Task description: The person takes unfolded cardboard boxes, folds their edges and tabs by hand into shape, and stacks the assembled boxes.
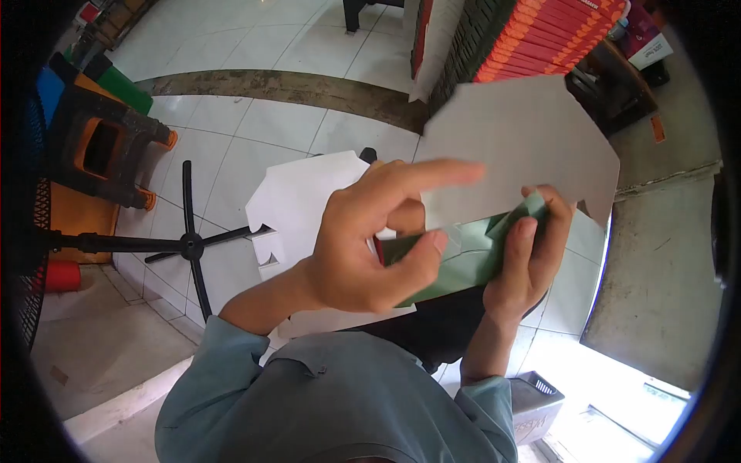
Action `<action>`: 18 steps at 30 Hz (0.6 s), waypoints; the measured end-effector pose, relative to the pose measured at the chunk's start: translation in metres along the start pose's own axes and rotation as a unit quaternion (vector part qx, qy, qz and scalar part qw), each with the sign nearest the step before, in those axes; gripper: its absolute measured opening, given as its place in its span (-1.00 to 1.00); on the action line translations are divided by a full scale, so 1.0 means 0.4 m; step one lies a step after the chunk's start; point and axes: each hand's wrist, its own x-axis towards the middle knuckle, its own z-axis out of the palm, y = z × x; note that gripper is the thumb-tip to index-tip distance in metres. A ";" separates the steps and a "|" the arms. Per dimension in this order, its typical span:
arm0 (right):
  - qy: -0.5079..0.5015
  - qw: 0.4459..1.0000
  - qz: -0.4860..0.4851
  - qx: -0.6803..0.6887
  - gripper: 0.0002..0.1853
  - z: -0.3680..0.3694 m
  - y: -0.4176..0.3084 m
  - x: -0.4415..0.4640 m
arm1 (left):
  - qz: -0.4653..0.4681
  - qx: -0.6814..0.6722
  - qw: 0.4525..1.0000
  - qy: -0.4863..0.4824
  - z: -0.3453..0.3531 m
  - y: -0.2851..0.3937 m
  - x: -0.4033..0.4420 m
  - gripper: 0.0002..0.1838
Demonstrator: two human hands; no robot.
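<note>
A cut cardboard box blank has white inner panels and a green printed side (467, 258). My right hand (531, 258) is closed round the right end of the green side, thumb on the near face and fingers behind. In front of the left part of the green side is my left hand (370, 239). Its index finger points right, slightly blurred, and the other fingers curl, with the thumb apart from them. Whether the left thumb touches the cardboard I cannot tell. One white panel (297, 197) spreads to the left, and a larger greyish-white panel (525, 147) rises at the right.
Stacked red-orange flat boxes (532, 38) stand at the back right. A black stand base (191, 245) spreads its legs on the tiled floor at left, near a dark plastic stool (85, 147). A grey crate (536, 405) sits low at right, below a pale cabinet side (656, 285).
</note>
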 end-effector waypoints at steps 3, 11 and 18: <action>-0.201 0.979 -0.037 0.000 -0.61 -0.021 -0.032 0.018 | 0.222 0.066 0.970 -0.075 -0.012 -0.026 0.017 -0.51; -0.011 0.980 -0.111 -0.163 -0.32 -0.079 -0.060 0.025 | 0.280 0.052 0.958 -0.046 -0.012 -0.055 0.063 -0.35; 0.059 0.967 -0.246 0.019 -0.27 -0.393 -0.016 0.162 | 0.037 -0.293 0.945 -0.138 0.002 -0.095 0.092 -0.01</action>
